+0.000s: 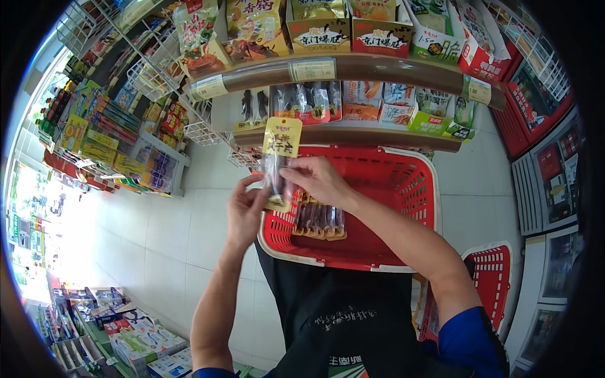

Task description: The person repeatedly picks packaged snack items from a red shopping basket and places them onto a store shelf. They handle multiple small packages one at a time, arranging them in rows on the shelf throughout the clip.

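Between my two hands is a yellow snack packet [282,137] with a clear window showing dark contents. My left hand [246,208] grips its lower left edge, while the fingers of my right hand [319,178] pinch its right side near the middle. Beneath them stands a red plastic shopping basket [378,245] with white rim pieces. Several similar dark snack packets [321,219] lie in a row inside the basket's left part, partly hidden by my right hand.
Ahead, a curved shelf edge [378,66] with price tags carries several snack boxes. Below it, a lower shelf [340,137] holds more boxed packets. A second red basket [491,283] sits at my right, near glass-fronted cabinets [550,179]. Merchandise racks [118,141] stand to the left.
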Motion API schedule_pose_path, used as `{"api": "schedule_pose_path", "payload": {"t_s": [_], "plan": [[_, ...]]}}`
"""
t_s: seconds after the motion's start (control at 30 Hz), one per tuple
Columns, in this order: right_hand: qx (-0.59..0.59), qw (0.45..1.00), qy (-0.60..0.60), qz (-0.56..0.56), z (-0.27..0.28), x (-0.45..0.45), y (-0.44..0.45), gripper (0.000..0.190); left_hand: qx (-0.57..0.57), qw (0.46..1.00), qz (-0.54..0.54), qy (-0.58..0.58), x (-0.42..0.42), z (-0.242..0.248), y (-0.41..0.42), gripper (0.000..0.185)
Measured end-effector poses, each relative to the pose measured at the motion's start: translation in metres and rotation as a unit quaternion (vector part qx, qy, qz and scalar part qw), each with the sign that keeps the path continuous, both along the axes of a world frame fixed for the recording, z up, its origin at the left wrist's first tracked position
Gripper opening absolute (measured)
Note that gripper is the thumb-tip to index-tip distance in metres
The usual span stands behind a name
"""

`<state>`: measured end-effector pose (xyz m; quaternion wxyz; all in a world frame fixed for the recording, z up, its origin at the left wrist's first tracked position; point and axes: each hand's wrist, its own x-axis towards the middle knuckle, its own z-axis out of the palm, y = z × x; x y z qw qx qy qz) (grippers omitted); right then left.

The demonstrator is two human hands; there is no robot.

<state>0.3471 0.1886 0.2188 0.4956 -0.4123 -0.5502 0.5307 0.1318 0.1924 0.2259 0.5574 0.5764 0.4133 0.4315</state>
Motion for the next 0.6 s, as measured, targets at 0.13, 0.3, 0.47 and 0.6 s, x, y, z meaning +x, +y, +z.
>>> {"api": "schedule_pose_path", "payload": {"t_s": [0.13, 0.3, 0.47, 0.6], "plan": [[-0.084, 0.995, 0.038, -0.028, -0.023, 0.017, -0.021, 0.024, 0.092, 0.985, -0.054, 0.132, 0.029, -0.012, -0.013, 0.051], [-0.159, 0.985, -0.03, -0.053, -0.074, 0.045, -0.046, 0.019, 0.216, 0.883, -0.177, 0.376, 0.061, -0.034, -0.02, 0.061], [-0.31, 0.947, -0.078, -0.042, -0.129, 0.059, -0.054, 0.015, 0.167, 0.769, -0.346, 0.511, 0.075, -0.093, -0.024, 0.08], [-0.378, 0.916, -0.134, 0.009, -0.167, 0.058, -0.049, 0.016, 0.135, 0.685, -0.454, 0.554, 0.081, -0.097, -0.026, 0.086]]}}
